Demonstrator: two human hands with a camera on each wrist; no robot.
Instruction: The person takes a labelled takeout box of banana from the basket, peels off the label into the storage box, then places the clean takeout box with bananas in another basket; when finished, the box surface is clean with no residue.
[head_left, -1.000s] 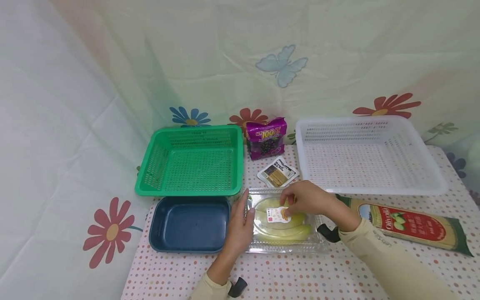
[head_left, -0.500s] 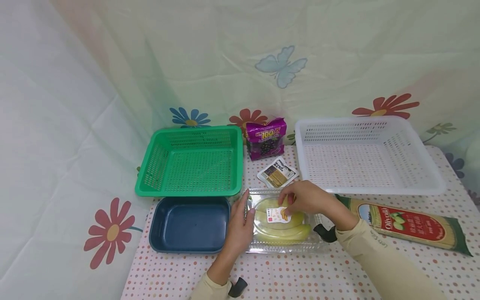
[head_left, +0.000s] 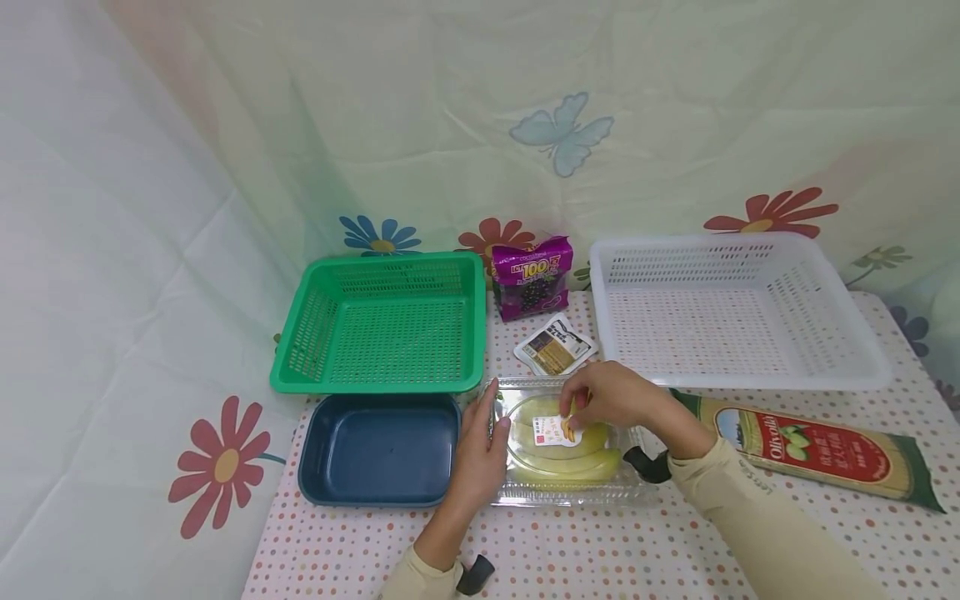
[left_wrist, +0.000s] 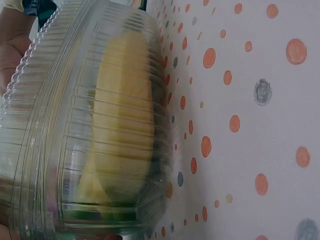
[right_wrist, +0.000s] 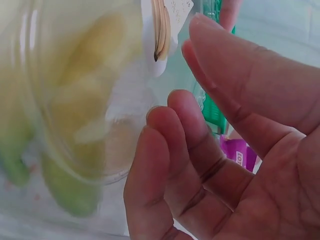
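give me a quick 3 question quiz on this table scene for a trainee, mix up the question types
1. True or false: the left hand rests against the left side of the clear banana box.
2. Which container lies right beside the banana box, on its left? A) white basket B) blue tray C) green basket
3. Fill in: the long packet lying at the right, in front of the white basket, reads ____.

Key
1. True. The left hand lies along the box's left side, while the right hand is over the lid by its label.
2. B. The blue tray sits just left of the box.
3. Olivoila, printed on the pasta packet.
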